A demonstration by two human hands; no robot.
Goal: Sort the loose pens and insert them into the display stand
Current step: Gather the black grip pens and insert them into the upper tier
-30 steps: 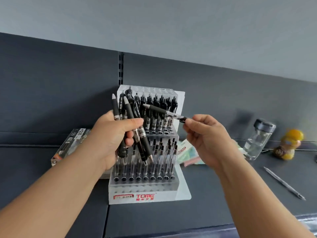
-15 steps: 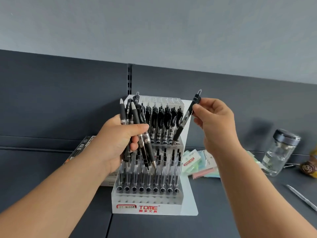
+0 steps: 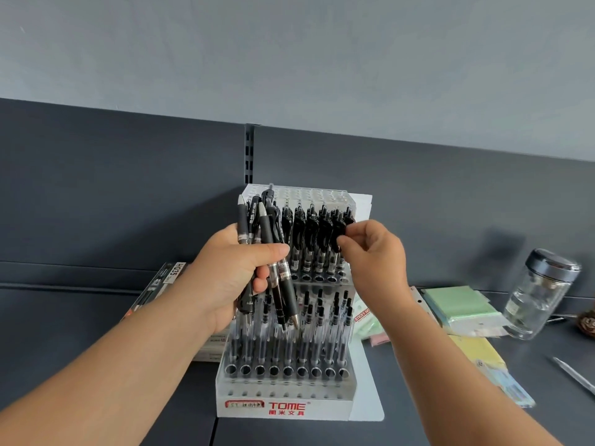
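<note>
A clear tiered display stand point(image 3: 283, 403) labelled TOME stands on the dark shelf, with several black pens upright in its rows. My left hand point(image 3: 231, 275) grips a bundle of loose black pens point(image 3: 273, 259) in front of the stand's left side. My right hand point(image 3: 373, 249) pinches the top of a black pen point(image 3: 347, 222) that stands in the upper row at the stand's right end. The pen's lower part is hidden behind my fingers.
A pen box marked H035 point(image 3: 161, 281) lies left of the stand. Packs of sticky notes point(image 3: 460, 307), a glass jar with a black lid point(image 3: 541, 291) and a loose pen point(image 3: 576, 375) lie to the right. A dark back panel rises behind.
My right hand turned its single pen from level to upright, then lowered it into the upper row's right end. The left hand kept its bundle. The view moved closer.
</note>
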